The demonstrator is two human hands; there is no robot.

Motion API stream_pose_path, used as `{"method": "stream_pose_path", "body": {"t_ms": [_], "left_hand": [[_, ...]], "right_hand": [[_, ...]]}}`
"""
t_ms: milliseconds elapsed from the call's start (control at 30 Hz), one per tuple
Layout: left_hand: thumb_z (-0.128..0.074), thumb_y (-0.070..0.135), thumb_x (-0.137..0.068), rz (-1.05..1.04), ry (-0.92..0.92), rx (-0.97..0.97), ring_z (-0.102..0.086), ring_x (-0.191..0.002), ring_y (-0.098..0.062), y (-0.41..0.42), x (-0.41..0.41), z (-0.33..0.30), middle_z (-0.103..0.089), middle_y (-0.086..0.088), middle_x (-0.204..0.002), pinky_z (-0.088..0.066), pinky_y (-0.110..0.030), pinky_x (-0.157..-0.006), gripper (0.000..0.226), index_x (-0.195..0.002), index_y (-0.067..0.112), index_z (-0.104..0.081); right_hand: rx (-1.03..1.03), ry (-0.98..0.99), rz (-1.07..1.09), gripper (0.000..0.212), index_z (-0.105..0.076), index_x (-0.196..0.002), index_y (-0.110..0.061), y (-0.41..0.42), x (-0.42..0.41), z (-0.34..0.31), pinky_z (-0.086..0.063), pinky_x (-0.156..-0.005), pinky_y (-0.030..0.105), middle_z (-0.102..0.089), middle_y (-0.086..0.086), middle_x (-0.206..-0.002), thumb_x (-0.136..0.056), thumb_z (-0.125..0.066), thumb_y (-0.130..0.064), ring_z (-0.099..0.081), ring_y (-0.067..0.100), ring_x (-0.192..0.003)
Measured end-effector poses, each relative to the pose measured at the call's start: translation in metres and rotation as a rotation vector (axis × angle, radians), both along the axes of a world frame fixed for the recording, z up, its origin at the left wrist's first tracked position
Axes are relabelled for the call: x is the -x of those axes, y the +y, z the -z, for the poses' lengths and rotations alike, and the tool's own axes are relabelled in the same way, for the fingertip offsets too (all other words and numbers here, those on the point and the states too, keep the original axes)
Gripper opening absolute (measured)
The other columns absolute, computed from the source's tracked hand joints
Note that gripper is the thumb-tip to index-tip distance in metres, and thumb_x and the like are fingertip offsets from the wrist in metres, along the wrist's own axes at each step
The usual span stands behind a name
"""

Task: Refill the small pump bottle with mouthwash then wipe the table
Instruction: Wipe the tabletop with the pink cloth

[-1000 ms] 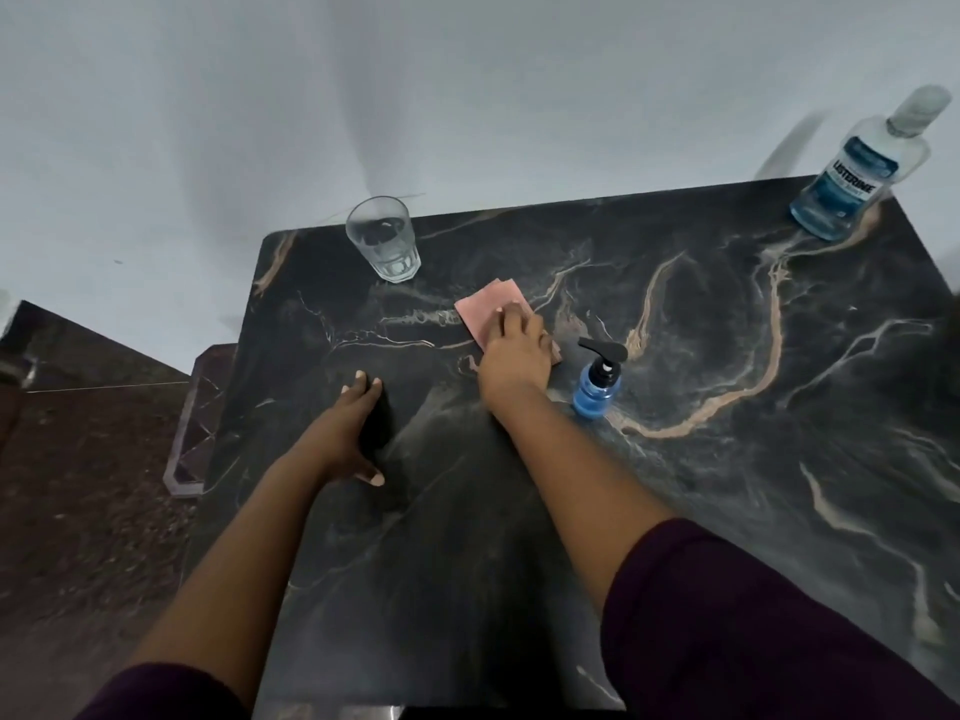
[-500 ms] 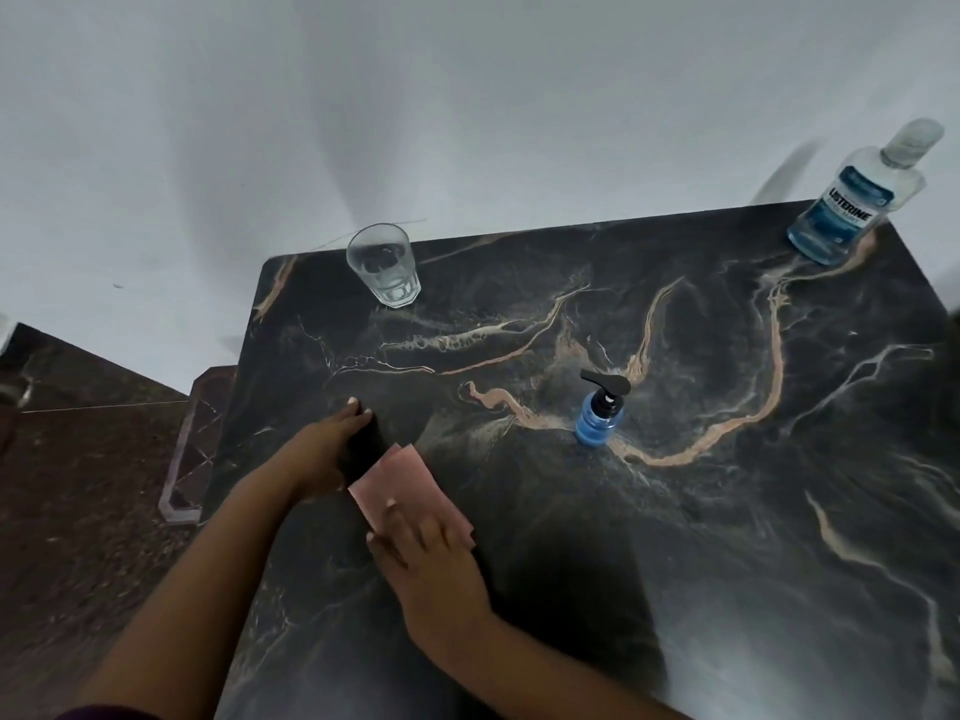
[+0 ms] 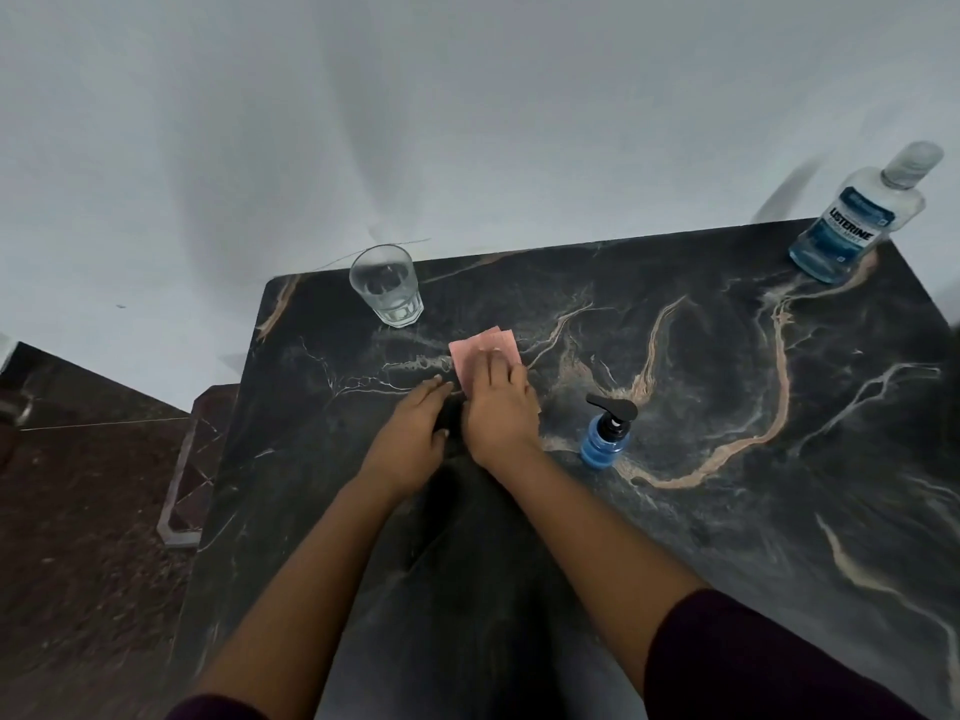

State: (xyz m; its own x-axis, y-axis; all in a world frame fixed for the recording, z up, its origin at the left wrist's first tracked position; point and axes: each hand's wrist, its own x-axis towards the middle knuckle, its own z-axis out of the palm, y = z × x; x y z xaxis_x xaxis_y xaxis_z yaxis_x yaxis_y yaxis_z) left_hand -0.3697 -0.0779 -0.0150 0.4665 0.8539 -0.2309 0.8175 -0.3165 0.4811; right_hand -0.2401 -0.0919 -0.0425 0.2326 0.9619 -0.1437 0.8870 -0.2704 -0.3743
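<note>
Single head-worn view, steeply down and forward over the dark marble table (image 3: 675,511) (close, wide-angle), wall beyond.

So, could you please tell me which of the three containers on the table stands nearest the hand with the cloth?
The small blue pump bottle, just right of the right hand; the glass and mouthwash bottle stand farther back.

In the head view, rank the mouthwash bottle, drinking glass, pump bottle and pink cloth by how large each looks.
Largest to smallest as they look:
1. mouthwash bottle
2. drinking glass
3. pump bottle
The pink cloth is partly covered by the right hand, so its rank is unsure.
</note>
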Motion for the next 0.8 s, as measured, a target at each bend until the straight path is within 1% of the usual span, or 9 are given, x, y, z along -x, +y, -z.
{"method": "stream_pose_path", "body": {"t_ms": [67, 167, 233, 300, 433, 533, 667, 733, 800], "left_hand": [[-0.065, 0.008, -0.087, -0.051, 0.089, 0.017, -0.021, -0.148, -0.027, 0.011, -0.003, -0.003, -0.022, -0.011, -0.161, -0.02, -0.034, -0.122, 0.071, -0.151, 0.007, -0.032], [-0.073, 0.016, -0.082, -0.181, 0.237, 0.092, -0.026, -0.144, -0.035, 0.025, 0.01, -0.008, -0.022, -0.015, -0.158, -0.03, -0.046, -0.117, 0.073, -0.146, 0.008, -0.039], [-0.072, 0.017, -0.082, -0.272, 0.319, 0.188, -0.031, -0.141, -0.041, 0.032, 0.027, -0.011, -0.02, -0.018, -0.157, -0.035, -0.05, -0.113, 0.07, -0.143, 0.009, -0.04], [-0.068, 0.016, -0.085, -0.34, 0.373, 0.236, -0.038, -0.135, -0.044, 0.039, 0.046, -0.013, -0.023, -0.02, -0.154, -0.037, -0.049, -0.112, 0.064, -0.143, 0.01, -0.041], [-0.057, 0.004, -0.086, -0.446, 0.323, 0.184, -0.045, -0.128, -0.047, 0.053, 0.075, -0.015, -0.033, -0.026, -0.147, -0.038, -0.048, -0.11, 0.053, -0.138, 0.001, -0.044], [-0.056, 0.005, -0.089, -0.445, 0.231, 0.135, -0.046, -0.127, -0.044, 0.061, 0.073, -0.019, -0.037, -0.026, -0.146, -0.036, -0.044, -0.107, 0.05, -0.138, 0.001, -0.045], [-0.051, 0.002, -0.09, -0.425, 0.178, 0.115, -0.044, -0.132, -0.038, 0.066, 0.062, -0.019, -0.033, -0.018, -0.152, -0.035, -0.044, -0.109, 0.055, -0.144, 0.007, -0.043], [-0.05, 0.006, -0.092, -0.392, 0.194, 0.123, -0.045, -0.131, -0.038, 0.066, 0.06, -0.016, -0.037, -0.02, -0.148, -0.036, -0.043, -0.108, 0.05, -0.142, 0.006, -0.045], [-0.051, 0.007, -0.093, -0.331, 0.234, 0.139, -0.047, -0.127, -0.039, 0.064, 0.06, -0.012, -0.046, -0.023, -0.14, -0.038, -0.04, -0.105, 0.046, -0.139, 0.005, -0.048]], "right_hand": [[0.0, -0.024, 0.016, 0.057, -0.031, -0.145, -0.009, 0.01, -0.005, 0.001, -0.032, -0.104, 0.041, -0.025, 0.01, -0.152, -0.094, -0.046, -0.026, -0.029, 0.031, -0.13], [-0.038, -0.008, 0.079, 0.052, -0.037, -0.142, -0.012, 0.025, -0.017, 0.0, -0.034, -0.102, 0.043, -0.027, 0.011, -0.149, -0.095, -0.043, -0.033, -0.031, 0.032, -0.128], [-0.055, -0.006, 0.09, 0.046, -0.041, -0.139, -0.012, 0.035, -0.022, 0.0, -0.033, -0.102, 0.042, -0.031, 0.009, -0.146, -0.098, -0.04, -0.033, -0.033, 0.031, -0.125], [-0.025, 0.017, 0.085, 0.048, -0.04, -0.14, -0.012, 0.04, -0.018, -0.002, -0.032, -0.105, 0.041, -0.03, 0.01, -0.146, -0.095, -0.047, -0.027, -0.032, 0.032, -0.125], [0.008, 0.039, -0.11, 0.058, -0.04, -0.141, -0.013, 0.039, 0.02, -0.007, -0.033, -0.106, 0.04, -0.025, 0.012, -0.149, -0.086, -0.057, -0.022, -0.03, 0.035, -0.126], [0.021, 0.093, -0.325, 0.054, -0.042, -0.142, -0.016, 0.027, 0.069, -0.002, -0.031, -0.106, 0.041, -0.023, 0.008, -0.152, -0.09, -0.054, -0.016, -0.027, 0.034, -0.129], [-0.039, 0.125, -0.562, 0.056, -0.033, -0.148, -0.018, 0.005, 0.112, 0.013, -0.021, -0.109, 0.038, -0.015, 0.005, -0.157, -0.094, -0.045, -0.014, -0.02, 0.029, -0.129], [-0.07, 0.096, -0.559, 0.051, -0.041, -0.145, -0.017, 0.009, 0.104, 0.016, -0.024, -0.105, 0.039, -0.017, 0.004, -0.157, -0.094, -0.046, -0.015, -0.021, 0.029, -0.128], [-0.087, 0.086, -0.448, 0.045, -0.049, -0.139, -0.013, 0.021, 0.081, 0.015, -0.029, -0.102, 0.041, -0.023, 0.006, -0.154, -0.093, -0.047, -0.015, -0.026, 0.031, -0.128]]}}
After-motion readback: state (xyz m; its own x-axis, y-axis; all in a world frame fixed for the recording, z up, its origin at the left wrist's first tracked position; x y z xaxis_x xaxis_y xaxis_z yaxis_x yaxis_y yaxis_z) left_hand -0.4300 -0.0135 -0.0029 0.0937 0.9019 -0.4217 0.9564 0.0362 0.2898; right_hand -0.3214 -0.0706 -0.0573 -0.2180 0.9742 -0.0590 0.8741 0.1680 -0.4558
